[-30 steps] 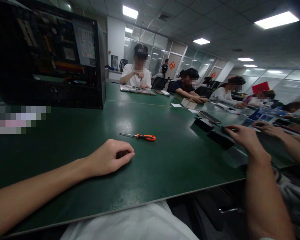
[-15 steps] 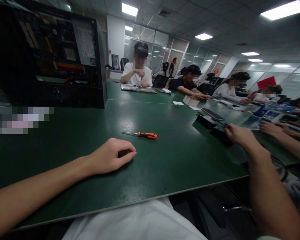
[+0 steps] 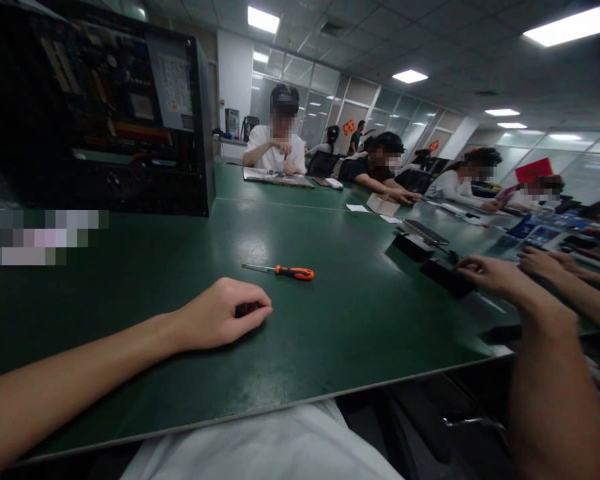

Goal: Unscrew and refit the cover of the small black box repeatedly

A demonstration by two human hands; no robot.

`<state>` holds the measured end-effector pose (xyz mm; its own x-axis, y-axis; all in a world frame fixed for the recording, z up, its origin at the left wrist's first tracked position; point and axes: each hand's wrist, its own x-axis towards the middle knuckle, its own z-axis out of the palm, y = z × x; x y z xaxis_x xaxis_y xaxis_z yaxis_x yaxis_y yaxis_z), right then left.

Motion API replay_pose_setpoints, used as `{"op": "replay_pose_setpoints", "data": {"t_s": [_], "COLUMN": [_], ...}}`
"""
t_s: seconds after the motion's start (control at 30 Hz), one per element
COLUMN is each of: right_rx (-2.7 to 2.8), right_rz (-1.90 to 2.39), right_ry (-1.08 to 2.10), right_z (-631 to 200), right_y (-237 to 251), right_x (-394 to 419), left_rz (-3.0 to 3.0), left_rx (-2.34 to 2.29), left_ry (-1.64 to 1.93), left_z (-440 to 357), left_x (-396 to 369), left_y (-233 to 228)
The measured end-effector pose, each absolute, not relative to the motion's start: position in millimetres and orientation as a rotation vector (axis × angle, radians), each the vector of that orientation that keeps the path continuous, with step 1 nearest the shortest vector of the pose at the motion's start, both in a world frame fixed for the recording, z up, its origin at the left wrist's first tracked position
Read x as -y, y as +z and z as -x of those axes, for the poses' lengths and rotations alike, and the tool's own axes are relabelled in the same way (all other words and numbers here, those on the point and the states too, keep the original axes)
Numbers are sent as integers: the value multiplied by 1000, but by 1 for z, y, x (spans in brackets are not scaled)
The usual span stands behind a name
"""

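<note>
Two hands down: your left hand (image 3: 225, 315) is loosely curled on the green table (image 3: 330, 333), gripping nothing obvious. Mid-frame, the screwdriver (image 3: 280, 270) looks light and stiff, so grab its orange handle. Right hand (image 3: 485, 272) rests fingertips on a black box (image 3: 443, 275).

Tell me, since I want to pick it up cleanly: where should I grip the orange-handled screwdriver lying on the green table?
Grip the screwdriver by its thick orange handle, probably from above. It lies flat, the thin metal shaft pointing left, the handle to the right with bare table around it. The left hand rests nearest.
</note>
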<state>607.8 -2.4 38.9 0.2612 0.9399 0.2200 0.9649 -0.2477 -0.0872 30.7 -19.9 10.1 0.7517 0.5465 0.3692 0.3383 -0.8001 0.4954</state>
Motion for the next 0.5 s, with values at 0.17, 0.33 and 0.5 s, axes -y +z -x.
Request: {"op": "replay_pose_setpoints", "data": {"t_s": [0.17,0.33,0.5], "right_rx": [1784,2021,2264], "right_rz": [2455,2383,2164], "right_ry": [-41,166,130], "right_z": [-591,-555,-497], "right_y": [77,87,97], "right_x": [-40,-87,-89], "left_rz": [-2559,-2508,-2310], "left_rx": [-649,-649,-937], "left_ry": [729,793,965], "left_z": [-31,-31,-33], "left_x": [20,19,18], "left_y": [9,10,11]}}
